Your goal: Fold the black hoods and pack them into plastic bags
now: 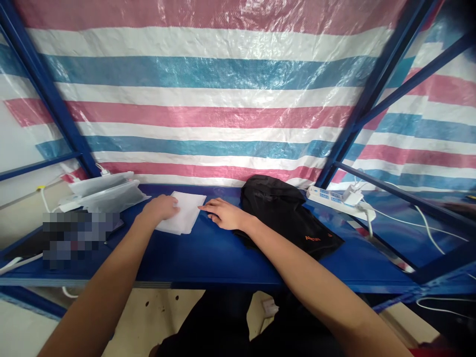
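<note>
A small stack of white sheets, its edges slightly uneven, lies flat on the blue tabletop; whether it is paper or thin plastic I cannot tell. My left hand is closed at its left side, fingers curled over the top surface and thumb close by. On the other side is my right hand, fingers apart, its index finger stretched out to the right edge of the sheets. A black cloth bag or garment with orange lettering lies beneath and beyond my right wrist.
A white power strip with plugs and cables stands at the right. Translucent white packets lean at the back left. Blue metal posts frame the table, before a striped plastic sheet. A blurred patch covers dark items at left.
</note>
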`<act>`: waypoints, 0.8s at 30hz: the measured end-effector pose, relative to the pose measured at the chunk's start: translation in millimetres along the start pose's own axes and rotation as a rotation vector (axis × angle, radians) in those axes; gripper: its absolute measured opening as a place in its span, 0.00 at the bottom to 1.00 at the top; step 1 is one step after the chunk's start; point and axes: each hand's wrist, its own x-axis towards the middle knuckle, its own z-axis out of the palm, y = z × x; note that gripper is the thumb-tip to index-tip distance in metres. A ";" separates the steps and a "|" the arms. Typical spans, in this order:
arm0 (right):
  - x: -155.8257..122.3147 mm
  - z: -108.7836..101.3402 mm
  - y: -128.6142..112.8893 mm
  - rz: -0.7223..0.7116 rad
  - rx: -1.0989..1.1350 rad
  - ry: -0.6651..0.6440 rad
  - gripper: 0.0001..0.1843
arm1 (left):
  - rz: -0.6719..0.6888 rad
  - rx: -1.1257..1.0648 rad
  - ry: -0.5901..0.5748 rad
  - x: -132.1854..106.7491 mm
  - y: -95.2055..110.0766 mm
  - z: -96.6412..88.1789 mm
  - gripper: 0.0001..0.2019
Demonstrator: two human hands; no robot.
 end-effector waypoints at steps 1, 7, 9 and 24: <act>-0.8 -0.8 0.6 0.005 0.019 0.004 0.33 | 0.007 0.007 -0.003 -0.5 5.6 3.0 0.29; -3.9 -1.8 4.0 0.050 0.091 0.032 0.36 | -0.051 -0.033 0.044 7.0 9.9 -4.0 0.43; -3.4 1.3 5.6 0.052 0.084 0.032 0.34 | 0.021 -0.098 0.028 8.2 3.3 -8.4 0.41; -8.1 2.6 40.0 0.223 -0.005 0.088 0.28 | 0.498 -0.400 0.224 15.3 34.7 25.1 0.28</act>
